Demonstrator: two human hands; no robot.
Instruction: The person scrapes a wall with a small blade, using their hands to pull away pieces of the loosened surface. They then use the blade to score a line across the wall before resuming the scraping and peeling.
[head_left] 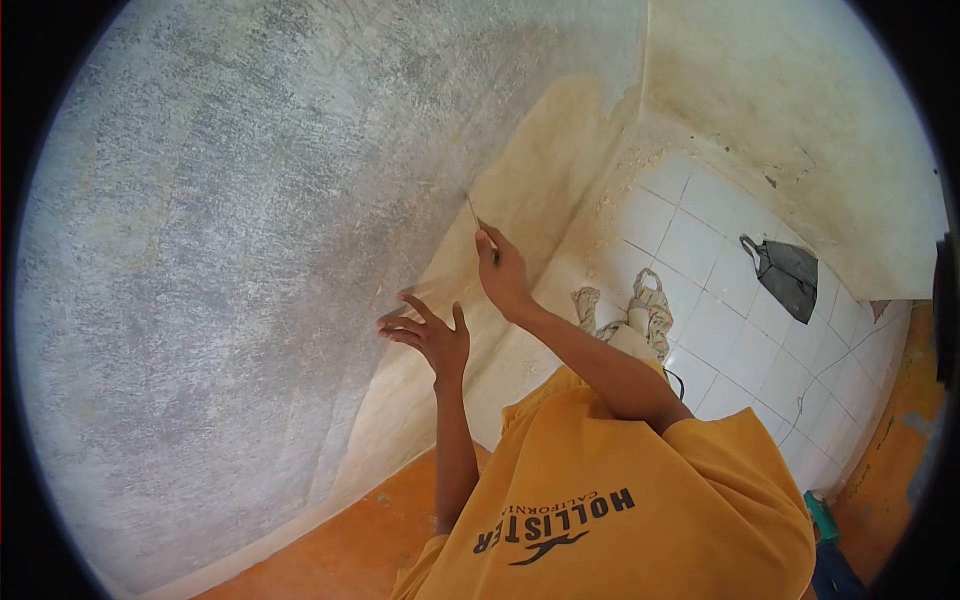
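My right hand is closed round the dark handle of a thin-bladed scraper, seen nearly edge-on. Its tip meets the wall where the mottled grey covering borders a bare beige patch. Lower and to the left, my left hand has its fingers spread, with the fingertips at the grey covering near that same border. Nothing shows in its grasp. Whether the fingertips press on the wall or hover just off it is hard to tell.
Crumbs and flakes lie along the foot of the wall on white floor tiles. A dark grey bag rests on the tiles near the stained right wall. My patterned trouser legs show below. Orange floor borders the wall's lower end.
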